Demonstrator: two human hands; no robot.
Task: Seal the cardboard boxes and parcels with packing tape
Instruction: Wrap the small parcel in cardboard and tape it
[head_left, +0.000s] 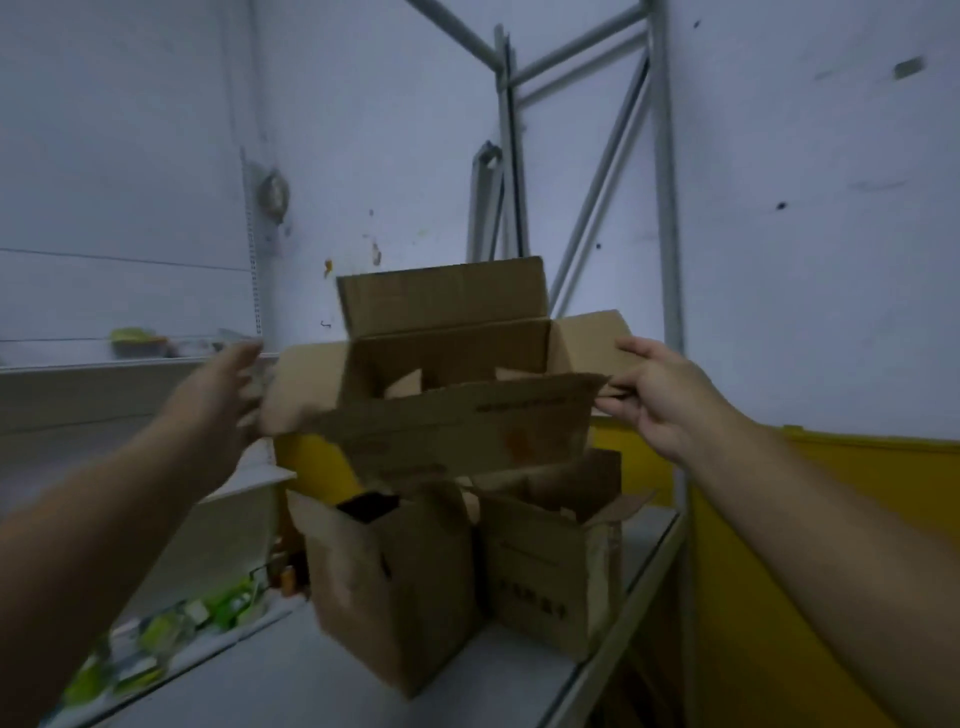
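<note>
Upper box (457, 431) is up at chest height in front of me, all four top flaps open, back flap standing upright, front flap tipped toward me. My right hand (660, 395) pinches the right side flap at its outer edge, thumb on top, fingers curled beneath. My left hand (223, 400) is at the left side flap, fingers spread and mostly straight against the cardboard; it is motion-blurred, so I cannot tell whether it grips or only touches. The upper box sits directly above two more cartons on the grey shelf (311, 675). Its underside overlaps their tops in view, contact unclear. Left lower box (395, 587) has open flaps and something dark inside near the top. Right lower box (550, 571) stands just beside it, flaps also open, dark print on its front. Both stand upright near the shelf's right edge. Yellow panel (831, 519) runs behind and to the right. Grey rack frame (665, 208) rises against the white wall (156, 130). Green packets (156, 634), blurred, lie on a lower level at left.
</note>
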